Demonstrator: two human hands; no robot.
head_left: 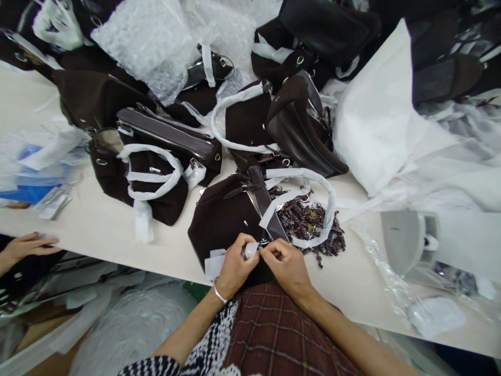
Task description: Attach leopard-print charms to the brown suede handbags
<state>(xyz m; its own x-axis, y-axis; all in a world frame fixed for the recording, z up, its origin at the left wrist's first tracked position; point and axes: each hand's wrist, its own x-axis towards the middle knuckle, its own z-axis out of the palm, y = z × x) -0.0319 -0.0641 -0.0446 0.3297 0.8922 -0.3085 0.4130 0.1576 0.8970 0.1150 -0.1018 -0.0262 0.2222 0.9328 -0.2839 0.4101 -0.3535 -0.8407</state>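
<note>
A dark brown handbag (225,216) lies at the table's front edge, its white-wrapped handle (329,196) looped out to the right. My left hand (237,263) is closed over the bag's near side, with a small white-wrapped piece (251,250) between thumb and fingers. Close beside it, my right hand (287,266) pinches at a small dark part at the bag's edge; the fingers hide most of it. A heap of dark chain straps with small charms (315,224) is spread just beyond my right hand, partly under the handle loop.
Another brown handbag (164,201) stands to the left, with more bags behind. Bubble wrap (148,39) covers the back; a white stuffed sack (376,115) and a grey plastic bin (407,243) are at right. Another person's hand (29,248) rests at the left edge.
</note>
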